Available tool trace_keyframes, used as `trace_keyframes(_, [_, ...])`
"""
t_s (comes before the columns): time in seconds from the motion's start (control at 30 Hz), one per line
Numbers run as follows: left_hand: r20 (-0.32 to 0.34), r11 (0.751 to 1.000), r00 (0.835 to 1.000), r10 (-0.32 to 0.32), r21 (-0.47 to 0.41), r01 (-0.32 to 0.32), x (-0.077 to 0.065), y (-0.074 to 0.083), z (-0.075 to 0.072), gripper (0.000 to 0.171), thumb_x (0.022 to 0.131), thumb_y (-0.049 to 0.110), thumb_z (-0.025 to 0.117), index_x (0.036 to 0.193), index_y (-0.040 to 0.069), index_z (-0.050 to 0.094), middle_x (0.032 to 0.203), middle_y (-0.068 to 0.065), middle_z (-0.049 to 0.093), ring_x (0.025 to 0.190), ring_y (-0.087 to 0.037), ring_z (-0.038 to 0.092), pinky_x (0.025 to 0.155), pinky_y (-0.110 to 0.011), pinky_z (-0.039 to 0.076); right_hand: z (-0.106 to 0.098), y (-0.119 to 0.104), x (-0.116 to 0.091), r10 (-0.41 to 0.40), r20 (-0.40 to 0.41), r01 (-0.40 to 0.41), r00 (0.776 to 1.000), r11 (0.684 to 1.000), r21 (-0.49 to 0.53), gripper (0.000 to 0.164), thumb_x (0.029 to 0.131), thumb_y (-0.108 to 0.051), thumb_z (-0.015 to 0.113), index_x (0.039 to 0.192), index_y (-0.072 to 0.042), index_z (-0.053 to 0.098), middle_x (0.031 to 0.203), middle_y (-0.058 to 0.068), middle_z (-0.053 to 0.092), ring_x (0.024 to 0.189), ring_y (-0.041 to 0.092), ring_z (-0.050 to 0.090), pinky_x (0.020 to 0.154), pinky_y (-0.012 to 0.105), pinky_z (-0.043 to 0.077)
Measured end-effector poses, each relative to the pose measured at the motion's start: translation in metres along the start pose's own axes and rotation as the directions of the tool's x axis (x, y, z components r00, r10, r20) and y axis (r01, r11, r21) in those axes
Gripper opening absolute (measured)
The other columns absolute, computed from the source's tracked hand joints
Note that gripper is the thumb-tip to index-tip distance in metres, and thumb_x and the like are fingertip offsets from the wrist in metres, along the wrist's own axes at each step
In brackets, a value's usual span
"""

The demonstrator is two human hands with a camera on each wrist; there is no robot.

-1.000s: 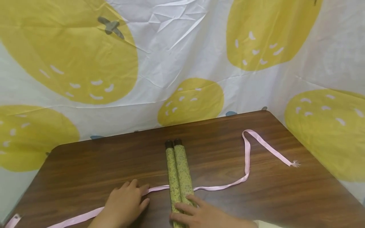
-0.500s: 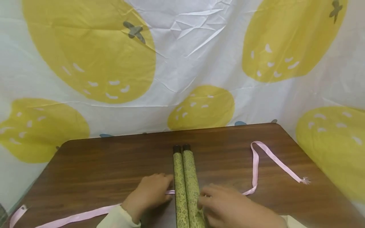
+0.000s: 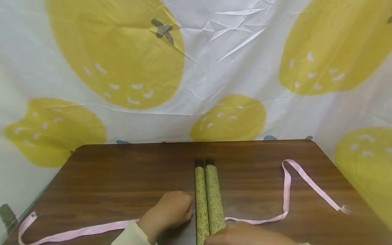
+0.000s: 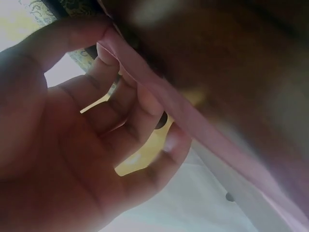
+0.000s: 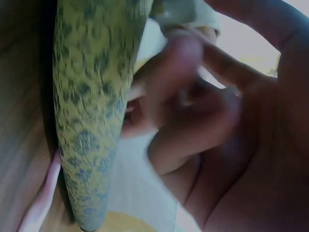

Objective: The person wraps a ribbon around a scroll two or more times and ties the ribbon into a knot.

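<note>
A scroll point(image 3: 215, 200), rolled up from both sides into two parallel rolls with dark end knobs, lies lengthwise on the table. Its backing is yellow-green with a grey-blue floral pattern. A pink ribbon point(image 3: 92, 231) passes under it and stretches out to both sides. Close by the left roll, the left hand point(image 3: 171, 212) pinches the ribbon point(image 4: 178, 108) between thumb and forefinger, as the left wrist view shows. The right hand point(image 3: 248, 235) is over the near right part of the scroll. In the right wrist view its blurred, loosely bent fingers point(image 5: 188, 135) are beside the patterned roll point(image 5: 96, 106).
The brown wooden table point(image 3: 128, 177) has rounded far corners. A white curtain point(image 3: 147, 126) with large yellow fruit prints hangs behind and at the sides. On the right the ribbon bends and finishes in a frayed end point(image 3: 344, 209).
The right hand has lifted off the scroll's front, where its fingers rested, and turned beside and over it. The left hand has moved along the ribbon to the scroll. The head view has shifted.
</note>
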State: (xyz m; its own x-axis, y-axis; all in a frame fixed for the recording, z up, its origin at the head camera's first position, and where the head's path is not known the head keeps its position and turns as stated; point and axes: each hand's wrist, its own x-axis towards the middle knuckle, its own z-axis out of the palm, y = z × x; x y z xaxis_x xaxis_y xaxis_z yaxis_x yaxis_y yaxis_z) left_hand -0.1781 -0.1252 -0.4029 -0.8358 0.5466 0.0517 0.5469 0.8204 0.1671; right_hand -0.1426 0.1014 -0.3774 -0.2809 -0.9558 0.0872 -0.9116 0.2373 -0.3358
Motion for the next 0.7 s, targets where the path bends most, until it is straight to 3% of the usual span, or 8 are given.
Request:
trace_keyframes(0.07, [0.015,1.000,1.000,-0.003,0.002,0.003,0.000,0.003,-0.001,0.024,0.072,0.016,0.065,0.058,0.019,0.045,0.056,0.006,0.050,0.057,-0.014,0.051,0.063,-0.043,0.051,0.006,-0.005,0.001,-0.019,0.023,0.019,1.000,1.000,-0.019,0.012,0.092,-0.032,0.052,0.091,-0.027,0.063,0.073,-0.018,0.065,0.066,-0.018,0.047,0.056,0.003,0.039])
trace_keyframes(0.2, [0.060,1.000,0.998,-0.024,-0.019,0.025,-0.001,0.006,-0.002,0.025,0.071,0.020,0.066,0.058,0.020,0.045,0.057,0.008,0.050,0.059,-0.013,0.051,0.079,-0.057,0.047,0.015,-0.012,0.002,-0.005,-0.022,0.004,1.000,0.999,-0.049,0.012,0.089,-0.036,0.055,0.080,-0.030,0.061,0.064,-0.023,0.056,0.054,-0.019,0.038,0.045,0.003,0.034])
trace_keyframes(0.3, [0.089,0.999,0.996,-0.031,-0.040,0.034,-0.001,0.005,-0.002,0.024,0.071,0.024,0.066,0.060,0.021,0.045,0.056,0.009,0.048,0.056,-0.011,0.048,0.078,-0.055,0.046,0.019,-0.015,0.003,0.028,-0.058,-0.030,0.998,0.999,-0.029,0.009,0.085,-0.036,0.059,0.078,-0.031,0.059,0.060,-0.023,0.050,0.050,-0.017,0.035,0.041,0.005,0.032])
trace_keyframes(0.43, [0.100,0.998,0.995,-0.019,-0.052,0.025,-0.002,0.003,0.000,0.022,0.070,0.025,0.064,0.060,0.022,0.045,0.055,0.010,0.046,0.051,-0.009,0.043,0.064,-0.039,0.046,0.019,-0.018,0.003,0.093,-0.057,-0.094,0.994,0.995,-0.026,0.006,0.083,-0.034,0.061,0.079,-0.031,0.057,0.057,-0.021,0.044,0.045,-0.013,0.033,0.036,0.009,0.029])
trace_keyframes(0.53, [0.114,0.997,0.993,-0.024,-0.068,0.032,-0.002,0.000,0.001,0.021,0.070,0.025,0.063,0.060,0.022,0.045,0.054,0.010,0.047,0.049,-0.009,0.043,0.055,-0.032,0.042,0.017,-0.019,0.003,0.092,-0.044,-0.094,0.995,0.995,-0.040,0.005,0.082,-0.032,0.061,0.081,-0.030,0.057,0.059,-0.020,0.045,0.046,-0.011,0.034,0.036,0.010,0.029])
trace_keyframes(0.7, [0.160,0.994,0.986,-0.052,-0.087,0.067,-0.003,0.001,-0.001,0.020,0.071,0.025,0.062,0.060,0.021,0.046,0.055,0.008,0.048,0.049,-0.010,0.043,0.048,-0.028,0.038,0.017,-0.019,0.001,0.075,-0.053,-0.080,0.996,0.993,-0.090,0.006,0.081,-0.029,0.062,0.085,-0.029,0.058,0.060,-0.019,0.048,0.048,-0.009,0.035,0.038,0.009,0.029])
